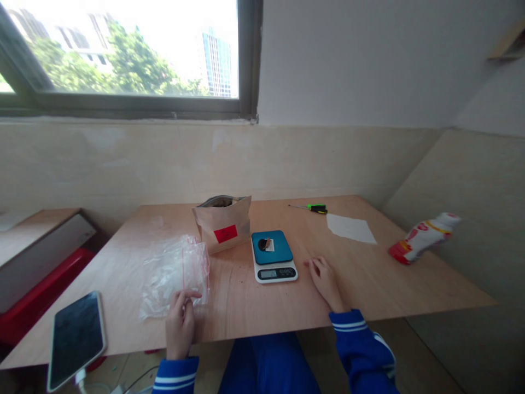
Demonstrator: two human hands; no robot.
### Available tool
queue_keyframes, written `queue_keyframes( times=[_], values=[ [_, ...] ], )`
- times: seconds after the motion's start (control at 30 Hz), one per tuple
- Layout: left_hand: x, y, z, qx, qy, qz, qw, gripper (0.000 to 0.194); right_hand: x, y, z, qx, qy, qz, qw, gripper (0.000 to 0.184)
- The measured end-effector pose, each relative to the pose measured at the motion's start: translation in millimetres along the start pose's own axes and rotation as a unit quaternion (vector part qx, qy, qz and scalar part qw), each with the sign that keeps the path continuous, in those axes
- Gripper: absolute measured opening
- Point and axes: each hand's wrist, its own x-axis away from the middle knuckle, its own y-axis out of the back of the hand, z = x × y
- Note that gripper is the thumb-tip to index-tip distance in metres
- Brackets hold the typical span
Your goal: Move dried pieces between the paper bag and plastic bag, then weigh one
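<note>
My left hand [179, 323] rests at the table's near edge, its fingers pinched on the bottom corner of a pile of clear zip bags [174, 272]. My right hand [325, 280] lies flat on the wooden table [369, 284] with fingers stretched out, just right of a small digital scale [273, 256]. The scale has a blue platform with a small dark item and a pale scrap on it. Behind the bags and the scale stands an open brown paper pouch [223, 223] with a red label, something dark inside.
A green-handled screwdriver [312, 208] and a white paper sheet [350, 228] lie at the back right. A red and white packet [422, 237] sits at the right edge. A phone [76, 338] lies at the near left corner. A red bin [39, 295] stands left of the table.
</note>
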Motion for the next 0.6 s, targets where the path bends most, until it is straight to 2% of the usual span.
queue_keyframes(
  times=[0.07, 0.13, 0.3, 0.37, 0.43, 0.5, 0.6],
  values=[
    [-5.8, 5.0, -13.0, 0.018, -0.010, -0.010, 1.000, 0.022, -10.4, 1.5, 19.5, -0.034, 0.009, 0.006, 0.999, 0.036],
    [-16.4, 9.4, -29.5, 0.025, -0.023, -0.034, 0.999, 0.021, -30.9, 4.5, 53.5, -0.077, 0.045, 0.032, 0.995, 0.030],
    [-63.4, 8.5, -72.5, 0.054, -0.044, -0.126, 0.990, 0.023, -118.4, 1.4, 171.3, -0.144, 0.217, 0.073, 0.963, 0.021],
    [-85.2, 1.6, -81.4, 0.083, -0.045, -0.137, 0.986, 0.036, -156.8, -10.0, 209.7, -0.109, 0.297, 0.106, 0.943, 0.024],
    [-104.2, -7.1, -81.8, 0.094, -0.056, -0.133, 0.985, 0.048, -189.6, -24.5, 235.7, -0.014, 0.348, 0.143, 0.926, 0.027],
    [-118.6, -15.2, -74.5, 0.105, -0.062, -0.120, 0.985, 0.057, -213.6, -37.7, 250.0, 0.085, 0.375, 0.200, 0.901, 0.021],
    [-131.1, -23.2, -58.1, 0.133, -0.059, -0.078, 0.986, 0.064, -231.0, -50.2, 255.9, 0.173, 0.388, 0.281, 0.861, 0.014]
  ],
)
